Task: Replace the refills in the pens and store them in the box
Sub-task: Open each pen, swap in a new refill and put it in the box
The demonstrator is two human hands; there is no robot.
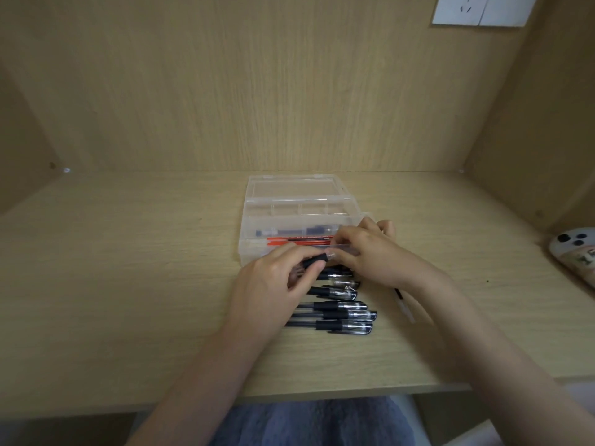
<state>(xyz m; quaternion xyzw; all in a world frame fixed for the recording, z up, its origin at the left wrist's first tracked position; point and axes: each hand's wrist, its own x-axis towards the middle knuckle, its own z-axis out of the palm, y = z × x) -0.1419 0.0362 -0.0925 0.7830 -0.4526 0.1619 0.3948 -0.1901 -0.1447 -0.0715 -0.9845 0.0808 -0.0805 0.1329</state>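
Head camera: a person seated at a pale wood-grain desk point(128, 284) works a clear-barrelled pen with a black rubber grip point(314, 261) held between both hands just in front of an open clear plastic compartment box point(289, 207). The left hand point(273, 284) has its fingers curled closed around the pen's barrel, thumb pressed on the black grip. The right hand point(370, 252) pinches the pen's other end with fingers drawn together; exactly what part they hold is hidden. Just beyond the fingertips, inside the box's near compartment, lie a bundle of thin red refills point(299, 241) and, behind them, a dark blue pen point(289, 232). Directly below the fingers, a row of black-capped clear pens point(338, 312) lies side by side on the desk. Under the right wrist rests a thin loose refill with a black end point(402, 300). Far to the right of both hands sits a white phone in a patterned case point(576, 255).
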